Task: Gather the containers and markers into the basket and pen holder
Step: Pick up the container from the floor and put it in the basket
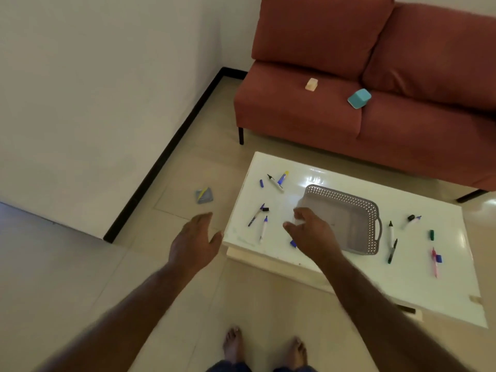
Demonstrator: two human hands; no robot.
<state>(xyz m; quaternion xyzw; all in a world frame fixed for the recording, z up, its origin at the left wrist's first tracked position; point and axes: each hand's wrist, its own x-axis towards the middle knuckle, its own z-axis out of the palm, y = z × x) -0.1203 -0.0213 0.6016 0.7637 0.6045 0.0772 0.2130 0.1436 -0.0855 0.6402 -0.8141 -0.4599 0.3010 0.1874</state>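
Both arms extended forward. Left hand point(194, 241) left of bench point(335, 269) corner, fingers straight, relaxed, holding nothing. Right hand point(308, 232) above bench, fingers loosely curled; grasp unclear.

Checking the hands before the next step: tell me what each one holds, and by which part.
Left hand holds nothing; it hovers open beside the table. Right hand is at the near corner of the grey basket; whether its fingers grip the rim cannot be told.
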